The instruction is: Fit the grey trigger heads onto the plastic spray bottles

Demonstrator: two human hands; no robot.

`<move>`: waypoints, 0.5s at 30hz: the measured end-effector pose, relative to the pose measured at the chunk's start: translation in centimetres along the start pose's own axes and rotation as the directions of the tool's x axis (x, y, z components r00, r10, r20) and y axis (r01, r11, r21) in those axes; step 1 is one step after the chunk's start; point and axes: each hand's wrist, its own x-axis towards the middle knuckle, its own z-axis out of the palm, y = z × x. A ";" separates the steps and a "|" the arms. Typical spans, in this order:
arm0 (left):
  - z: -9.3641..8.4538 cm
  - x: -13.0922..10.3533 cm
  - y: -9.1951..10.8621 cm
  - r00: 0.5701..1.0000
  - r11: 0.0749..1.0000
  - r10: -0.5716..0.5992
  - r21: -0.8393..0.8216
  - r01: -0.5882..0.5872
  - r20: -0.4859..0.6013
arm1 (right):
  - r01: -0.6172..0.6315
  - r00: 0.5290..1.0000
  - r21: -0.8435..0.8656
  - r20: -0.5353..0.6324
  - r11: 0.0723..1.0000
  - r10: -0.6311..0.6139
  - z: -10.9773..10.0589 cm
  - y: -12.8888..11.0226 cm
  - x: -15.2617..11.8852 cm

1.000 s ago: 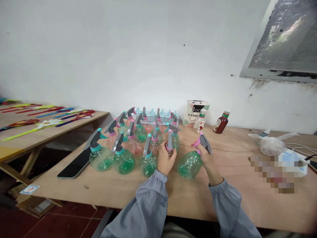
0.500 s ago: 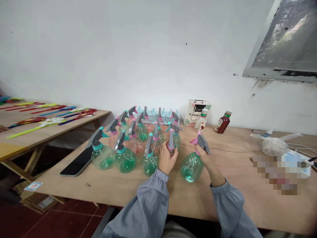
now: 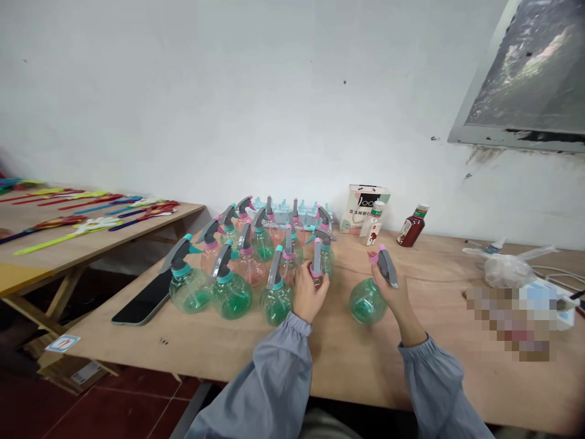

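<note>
My left hand [image 3: 311, 292] is wrapped round the neck of a spray bottle with a gray and pink head [image 3: 317, 259]; its body is mostly hidden by the hand. In my right hand [image 3: 392, 286] is the pink and gray head of a green spray bottle [image 3: 367, 302], held apart from the others and slightly tilted. Several green and pink spray bottles stand in a group to the left, among them a green one [image 3: 232, 296] with a turquoise collar and another [image 3: 276, 303] beside my left hand.
A phone [image 3: 144, 300] lies left of the bottles. Behind stand a paper bag [image 3: 354, 207], a white bottle [image 3: 373, 225] and a red-brown bottle [image 3: 412, 227]. A plastic bag [image 3: 507, 270] lies at right. Colorful strips [image 3: 91, 227] lie on the left table [image 3: 46, 259].
My right hand has moved to the right and a little up with the green spray bottle, whose head has turned. My left hand has stayed almost in place.
</note>
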 end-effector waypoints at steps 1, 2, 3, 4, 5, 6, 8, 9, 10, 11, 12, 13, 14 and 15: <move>0.0 0.0 0.0 1.000 1.000 0.000 0.004 0.000 0.001 | -0.014 1.000 -0.013 -0.016 1.000 0.014 -0.3 0.3 0.1; 0.0 0.0 0.0 1.000 1.000 0.000 0.008 0.000 0.002 | -0.035 0.999 -0.024 -0.022 0.999 0.035 -0.5 0.6 0.2; -0.1 0.0 0.1 1.000 1.000 0.000 0.011 -0.001 0.003 | -0.062 0.998 -0.037 -0.031 0.997 0.061 -0.7 1.0 0.2; -0.1 0.0 0.1 1.000 1.000 0.001 0.013 -0.001 0.004 | -0.089 0.995 -0.054 -0.045 0.995 0.087 -0.8 1.4 0.1; -0.1 0.0 0.1 1.000 1.000 0.002 0.014 -0.002 0.003 | -0.107 0.993 -0.071 -0.063 0.992 0.103 -0.9 1.9 -0.2; -0.1 0.0 0.1 1.000 1.000 0.002 0.016 -0.002 0.002 | -0.111 0.992 -0.091 -0.077 0.990 0.104 -0.9 2.5 -0.6; 0.0 0.0 0.1 1.000 1.000 0.001 0.020 -0.001 -0.004 | -0.082 0.994 -0.143 -0.083 0.986 0.071 -1.1 4.0 -1.7; 0.0 0.0 0.1 1.000 1.000 -0.001 0.024 0.001 -0.006 | -0.061 0.996 -0.170 -0.072 0.984 0.050 -1.2 4.8 -2.4; 0.0 0.0 0.2 1.000 1.000 -0.003 0.028 0.004 -0.009 | -0.045 0.998 -0.198 -0.061 0.979 0.034 -1.5 5.8 -3.0; 0.0 0.0 0.1 1.000 0.999 -0.005 0.032 0.005 -0.009 | -0.040 0.998 -0.226 -0.056 0.973 0.028 -1.9 6.9 -3.5; 0.0 0.0 0.1 1.000 0.999 -0.005 0.035 0.005 -0.009 | -0.045 0.998 -0.255 -0.061 0.966 0.030 -2.4 8.0 -3.7; 0.1 0.0 0.1 1.000 0.999 -0.003 0.035 0.003 -0.008 | -0.056 0.996 -0.283 -0.082 0.958 0.034 -3.2 9.1 -3.5; 0.1 0.0 0.1 1.000 0.999 -0.001 0.034 0.002 -0.009 | -0.071 0.993 -0.309 -0.112 0.948 0.038 -4.1 10.2 -3.0; 0.1 -0.1 0.1 1.000 1.000 0.001 0.031 0.000 -0.010 | -0.084 0.989 -0.331 -0.146 0.940 0.037 -5.1 11.2 -2.1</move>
